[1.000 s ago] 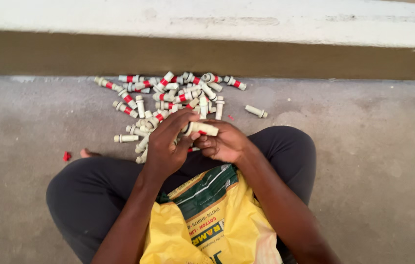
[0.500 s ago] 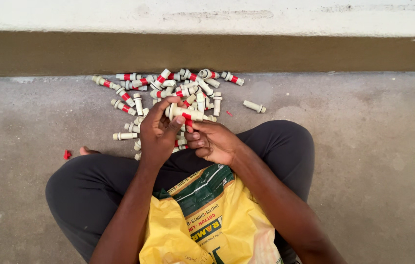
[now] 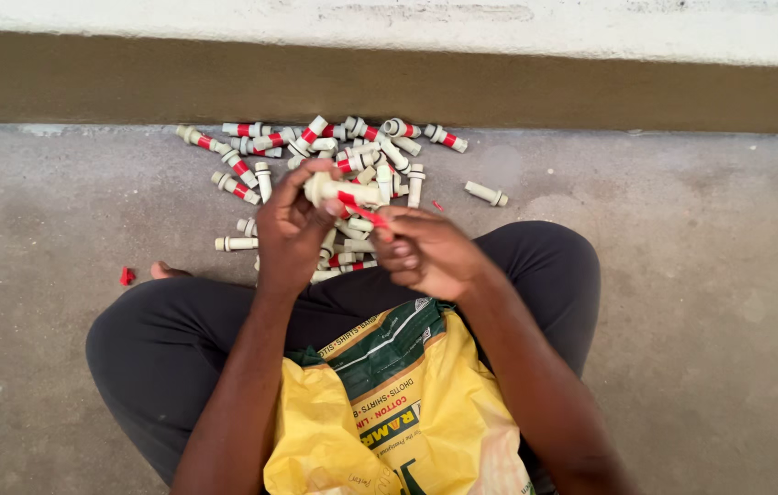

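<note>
My left hand grips a cream plastic fitting with a red band, holding it level above the pile. My right hand pinches a thin red strip that runs from the fitting's red band. Beyond both hands, a pile of several cream fittings, many with red bands, lies on the concrete floor. A yellow and green plastic bag rests in my lap between my crossed legs.
A low brown and white step runs across the far side. One loose fitting lies to the right of the pile. A small red scrap lies on the floor left of my knee, another near the pile.
My left hand has lifted the fitting up and away from me. My right hand has shifted from under the fitting to pinching the red strip, which now stretches out from the band.
</note>
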